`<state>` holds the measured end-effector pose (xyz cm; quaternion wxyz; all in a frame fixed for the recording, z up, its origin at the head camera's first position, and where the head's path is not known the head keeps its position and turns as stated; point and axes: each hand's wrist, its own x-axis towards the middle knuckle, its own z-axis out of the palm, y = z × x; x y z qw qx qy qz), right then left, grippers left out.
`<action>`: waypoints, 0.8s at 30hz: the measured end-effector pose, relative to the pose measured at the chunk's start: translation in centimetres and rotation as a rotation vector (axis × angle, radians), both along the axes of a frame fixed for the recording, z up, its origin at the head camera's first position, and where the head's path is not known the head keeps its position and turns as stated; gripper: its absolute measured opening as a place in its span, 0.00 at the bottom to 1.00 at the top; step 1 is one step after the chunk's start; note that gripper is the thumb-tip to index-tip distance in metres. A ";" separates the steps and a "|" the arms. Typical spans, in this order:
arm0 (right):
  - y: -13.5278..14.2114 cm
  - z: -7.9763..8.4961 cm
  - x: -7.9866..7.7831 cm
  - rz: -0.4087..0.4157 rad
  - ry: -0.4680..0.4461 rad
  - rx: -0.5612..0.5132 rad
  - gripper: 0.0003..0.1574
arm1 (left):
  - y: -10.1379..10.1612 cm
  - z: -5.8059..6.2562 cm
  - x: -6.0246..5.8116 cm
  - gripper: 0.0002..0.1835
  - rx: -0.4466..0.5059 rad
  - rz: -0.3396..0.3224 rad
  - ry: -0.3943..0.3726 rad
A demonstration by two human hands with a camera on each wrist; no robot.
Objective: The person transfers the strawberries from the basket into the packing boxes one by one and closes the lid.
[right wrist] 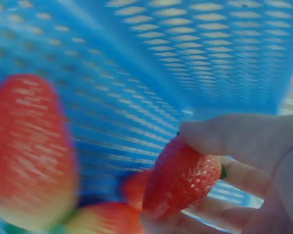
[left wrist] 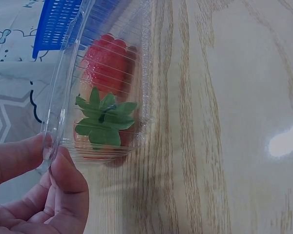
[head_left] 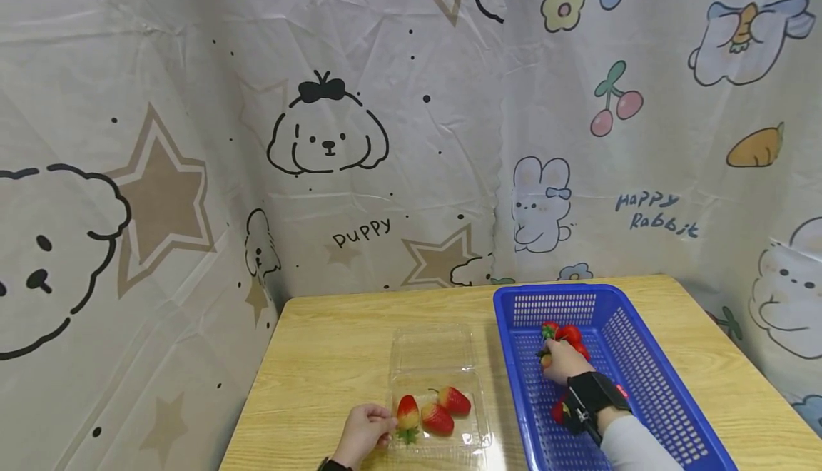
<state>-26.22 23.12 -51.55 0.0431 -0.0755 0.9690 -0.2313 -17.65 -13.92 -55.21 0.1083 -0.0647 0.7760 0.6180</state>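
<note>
My left hand [head_left: 366,429] pinches the left rim of a clear plastic clamshell box [head_left: 433,377] between thumb and fingers. The box lies with its lid folded back, and three red strawberries [head_left: 438,421] with pale yellowish parts rest in it. In the left wrist view, a green leafy cap [left wrist: 105,118] shows through the ribbed wall. Inside a blue basket [head_left: 507,346], my right hand [head_left: 566,362] holds a red strawberry [right wrist: 180,178] between thumb and fingers. More strawberries [head_left: 569,333] lie around that hand, and another [head_left: 558,409] is partly hidden by the wrist.
Both containers stand on a light wooden table [head_left: 321,357], the basket to the right of the box. The basket has tall perforated walls. A printed curtain [head_left: 411,135] hangs behind and at the sides of the table.
</note>
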 end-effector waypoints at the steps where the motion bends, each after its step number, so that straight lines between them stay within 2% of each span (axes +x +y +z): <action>1: 0.0 0.7 -0.1 0.004 -0.001 0.000 0.25 | 0.0 0.0 0.0 0.06 0.001 0.001 0.001; 8: -1.0 5.5 -0.7 0.028 0.025 -0.027 0.25 | 0.0 0.0 0.1 0.06 0.015 0.002 0.004; 12: -2.4 7.5 -0.7 0.044 0.052 -0.058 0.27 | 0.1 0.0 0.1 0.06 0.020 0.002 -0.002; 17: -4.9 8.9 -0.3 0.103 0.135 -0.103 0.26 | 0.0 0.0 0.0 0.06 0.004 0.008 -0.014; 24: -9.2 9.3 0.8 0.249 0.297 -0.148 0.24 | 0.0 0.1 0.1 0.07 0.013 0.001 -0.009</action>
